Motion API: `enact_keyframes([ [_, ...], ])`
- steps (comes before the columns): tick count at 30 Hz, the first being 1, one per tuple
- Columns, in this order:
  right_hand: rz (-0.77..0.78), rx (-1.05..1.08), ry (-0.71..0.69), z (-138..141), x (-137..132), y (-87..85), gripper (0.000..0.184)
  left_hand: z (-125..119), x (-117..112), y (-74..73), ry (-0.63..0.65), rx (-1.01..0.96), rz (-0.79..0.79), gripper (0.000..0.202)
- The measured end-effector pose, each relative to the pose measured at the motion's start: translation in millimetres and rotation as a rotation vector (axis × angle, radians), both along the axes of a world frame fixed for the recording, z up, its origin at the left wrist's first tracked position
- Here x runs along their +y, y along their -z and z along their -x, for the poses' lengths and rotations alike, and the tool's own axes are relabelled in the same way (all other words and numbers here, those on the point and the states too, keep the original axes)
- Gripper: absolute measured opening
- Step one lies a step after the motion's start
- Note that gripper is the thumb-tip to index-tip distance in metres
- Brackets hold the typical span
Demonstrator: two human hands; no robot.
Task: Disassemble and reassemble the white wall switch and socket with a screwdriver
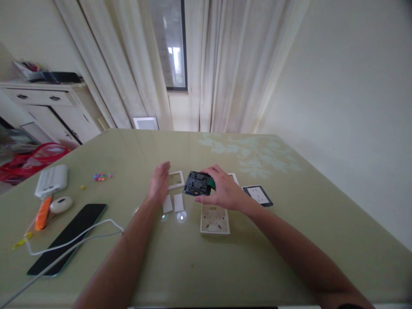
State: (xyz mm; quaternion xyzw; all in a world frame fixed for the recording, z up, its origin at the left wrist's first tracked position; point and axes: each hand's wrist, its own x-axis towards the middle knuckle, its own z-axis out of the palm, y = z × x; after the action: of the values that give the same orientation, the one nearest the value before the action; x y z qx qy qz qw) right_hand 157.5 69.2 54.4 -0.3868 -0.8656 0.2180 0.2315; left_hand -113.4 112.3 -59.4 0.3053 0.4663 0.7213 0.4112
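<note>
My right hand (225, 189) grips a black switch module (197, 183) by its right side, thumb below and fingers above. A green part shows at the module's edge by my palm. Beneath that hand is a white wall back box (215, 221), lying with its hollow side up. My left hand (159, 182) holds nothing, its fingers stretched out beside a white frame (175, 180). Two white rocker plates (179, 202) lie just in front of the frame. Right of my right hand rests a dark-edged socket panel (257, 195) with a white face. Another white piece (234, 177) is mostly hidden behind my right hand.
On the left lie a black phone (69, 240), a white cable (80, 242), an orange-handled tool (43, 213), a round white case (61, 204) and a white power bank (51, 180). Small colourful bits (102, 176) sit farther back. Curtains and a wall border the table.
</note>
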Motion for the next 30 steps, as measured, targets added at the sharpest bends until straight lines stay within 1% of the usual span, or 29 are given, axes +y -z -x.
enact_keyframes([
  [3, -0.013, -0.042, 0.027, -2, 2, 0.9, 0.084, 4, -3, 0.2, -0.036, 0.097, 0.040, 0.037],
  [6, -0.036, -0.111, 0.067, -3, 4, 2.5, 0.083, 12, -9, 3.0, -0.071, 0.243, 0.129, 0.031],
  [9, -0.064, -0.201, 0.111, -2, 6, 3.5, 0.079, 18, -15, 7.5, -0.064, 0.410, 0.210, 0.026],
  [12, -0.073, -0.299, 0.115, 1, 10, 4.2, 0.075, 18, -17, 10.6, -0.034, 0.563, 0.223, 0.025],
  [15, -0.061, -0.388, 0.051, 9, 16, 7.5, 0.065, 13, -18, 10.0, -0.014, 0.702, 0.188, 0.023],
  [18, -0.045, -0.454, -0.008, 19, 25, 14.4, 0.056, 6, -21, 5.5, -0.019, 0.836, 0.125, 0.024],
  [22, -0.007, -0.554, -0.051, 32, 37, 23.9, 0.058, -5, -30, -2.1, -0.001, 1.020, 0.022, 0.020],
  [25, 0.010, -0.621, -0.077, 38, 44, 28.0, 0.054, -14, -36, -5.2, 0.051, 1.154, -0.031, 0.027],
  [27, 0.006, -0.641, -0.086, 40, 47, 28.3, 0.051, -20, -40, -5.8, 0.085, 1.230, -0.055, 0.030],
  [30, -0.017, -0.652, -0.075, 38, 44, 23.0, 0.053, -26, -44, -6.0, 0.132, 1.327, -0.086, 0.031],
])
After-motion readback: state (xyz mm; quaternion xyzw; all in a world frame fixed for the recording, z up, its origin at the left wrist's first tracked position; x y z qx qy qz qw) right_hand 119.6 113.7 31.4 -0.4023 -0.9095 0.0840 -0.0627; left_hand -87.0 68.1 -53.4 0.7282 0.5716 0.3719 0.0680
